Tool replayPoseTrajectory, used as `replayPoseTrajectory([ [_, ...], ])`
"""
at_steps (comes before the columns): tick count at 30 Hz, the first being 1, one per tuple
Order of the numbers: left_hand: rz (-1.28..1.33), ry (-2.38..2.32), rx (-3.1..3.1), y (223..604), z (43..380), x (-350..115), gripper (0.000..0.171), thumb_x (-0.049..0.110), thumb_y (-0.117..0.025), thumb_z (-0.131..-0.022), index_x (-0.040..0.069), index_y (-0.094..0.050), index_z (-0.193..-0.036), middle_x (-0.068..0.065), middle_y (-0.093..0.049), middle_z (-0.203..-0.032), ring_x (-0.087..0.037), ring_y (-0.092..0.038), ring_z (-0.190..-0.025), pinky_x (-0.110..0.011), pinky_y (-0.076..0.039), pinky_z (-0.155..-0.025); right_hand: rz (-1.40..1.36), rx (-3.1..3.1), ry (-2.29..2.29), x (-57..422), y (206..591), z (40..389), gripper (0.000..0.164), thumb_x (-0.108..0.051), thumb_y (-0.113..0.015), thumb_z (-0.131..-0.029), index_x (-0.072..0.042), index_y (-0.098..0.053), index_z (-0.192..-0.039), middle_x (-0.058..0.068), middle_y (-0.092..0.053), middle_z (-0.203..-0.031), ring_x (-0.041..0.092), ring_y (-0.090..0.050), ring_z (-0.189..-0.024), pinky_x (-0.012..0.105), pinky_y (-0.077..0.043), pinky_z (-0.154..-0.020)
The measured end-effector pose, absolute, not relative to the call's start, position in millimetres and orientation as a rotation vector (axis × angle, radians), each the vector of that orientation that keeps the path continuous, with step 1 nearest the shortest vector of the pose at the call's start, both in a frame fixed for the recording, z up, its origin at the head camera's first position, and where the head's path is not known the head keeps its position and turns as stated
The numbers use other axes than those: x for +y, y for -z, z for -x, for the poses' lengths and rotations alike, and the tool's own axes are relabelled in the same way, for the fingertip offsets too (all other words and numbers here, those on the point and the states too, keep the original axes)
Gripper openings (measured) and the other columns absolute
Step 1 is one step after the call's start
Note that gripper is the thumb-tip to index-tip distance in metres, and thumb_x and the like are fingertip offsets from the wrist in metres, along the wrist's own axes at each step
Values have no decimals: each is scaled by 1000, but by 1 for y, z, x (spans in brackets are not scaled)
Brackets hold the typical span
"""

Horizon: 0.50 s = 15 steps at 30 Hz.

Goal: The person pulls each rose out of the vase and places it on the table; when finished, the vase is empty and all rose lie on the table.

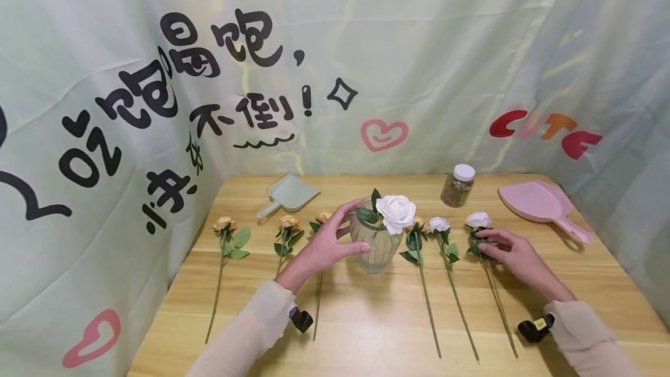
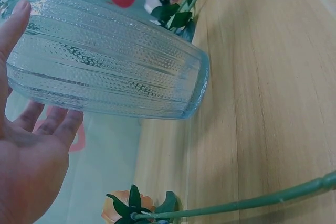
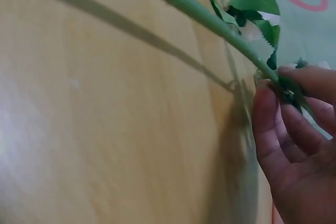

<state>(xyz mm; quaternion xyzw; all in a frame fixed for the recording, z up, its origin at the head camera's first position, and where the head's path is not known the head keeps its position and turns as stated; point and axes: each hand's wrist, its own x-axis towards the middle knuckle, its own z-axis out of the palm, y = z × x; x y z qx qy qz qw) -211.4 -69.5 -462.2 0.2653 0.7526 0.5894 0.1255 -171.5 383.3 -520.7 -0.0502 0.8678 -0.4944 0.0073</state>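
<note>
My left hand (image 1: 327, 240) grips a clear ribbed glass vase (image 1: 374, 252), thumb on the near side and fingers around the far side. In the left wrist view the textured vase (image 2: 115, 61) spans between thumb and fingers. A large white rose (image 1: 396, 214) with dark green leaves leans out over the vase's rim. On the right, my right hand (image 1: 515, 255) pinches the stem of another white rose (image 1: 478, 220) just below its bloom. The right wrist view shows thumb and fingertips meeting on the green stem (image 3: 210, 22), whose shadow falls on the wood.
Peach roses (image 1: 289, 223) lie left of the vase, and another peach rose (image 1: 431, 307) and a smaller white rose (image 1: 439, 224) lie right of it. Behind are a green dustpan (image 1: 293, 192), a white-lidded jar (image 1: 458, 186) and a pink dustpan (image 1: 536, 199). A printed curtain (image 1: 439, 74) borders the table.
</note>
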Motion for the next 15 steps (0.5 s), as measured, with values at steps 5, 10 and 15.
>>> replayPoseTrajectory([
  [5,-777,-1721,2187,464,212,-69,91,29,-88,-95,43,-33,-167,3,-40,-171,-24,-40,-159,-52,-37,-133,91,2735,1464,379,524,171,42,-19,-67,-110,7,-60,-143,-5,-74,-104,10,-69,-76,29,-57,-60],
  [10,-770,-1716,2191,465,212,-70,92,32,-88,-95,44,-33,-167,3,-41,-171,-24,-40,-159,-53,-37,-133,84,2784,1445,377,522,167,38,-22,-67,-111,5,-65,-138,5,-70,-115,10,-69,-74,29,-55,-59],
  [15,-769,-1711,2193,464,212,-70,91,31,-88,-95,44,-33,-167,3,-40,-171,-24,-40,-160,-52,-37,-133,58,2871,1375,378,517,160,40,-28,-67,-111,1,-67,-139,23,-53,-135,2,-71,-81,26,-57,-63],
])
